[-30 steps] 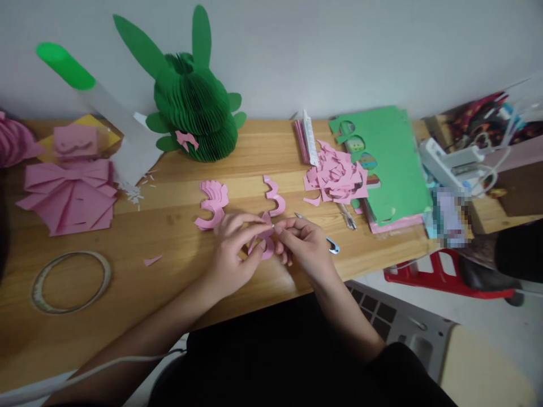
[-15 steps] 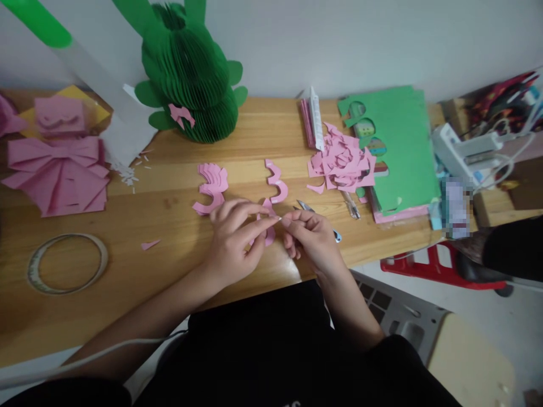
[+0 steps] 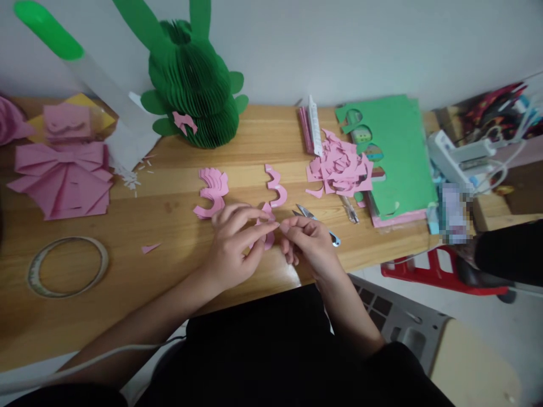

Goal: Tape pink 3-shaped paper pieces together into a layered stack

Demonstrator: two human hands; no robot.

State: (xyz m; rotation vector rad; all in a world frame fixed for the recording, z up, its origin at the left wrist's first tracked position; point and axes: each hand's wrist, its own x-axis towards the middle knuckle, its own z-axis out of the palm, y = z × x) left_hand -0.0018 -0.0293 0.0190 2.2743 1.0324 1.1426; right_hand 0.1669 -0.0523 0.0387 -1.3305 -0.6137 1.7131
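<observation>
Wooden table [image 3: 127,271] spans the view. Clocked from the hands, a pleated green paper figure [image 3: 195,93] stands at eleven, green sheets [image 3: 396,175] lie at two, and pink scraps [image 3: 339,167] heap between one and two. The left hand [image 3: 232,246] has fingers outstretched, the right hand [image 3: 311,240] curled; their fingertips meet, and whether they pinch anything I cannot tell. Curved pink pieces [image 3: 212,186] are stacked at ten. Directly below the fingertips is a half-hidden pink cutout [image 3: 268,240].
</observation>
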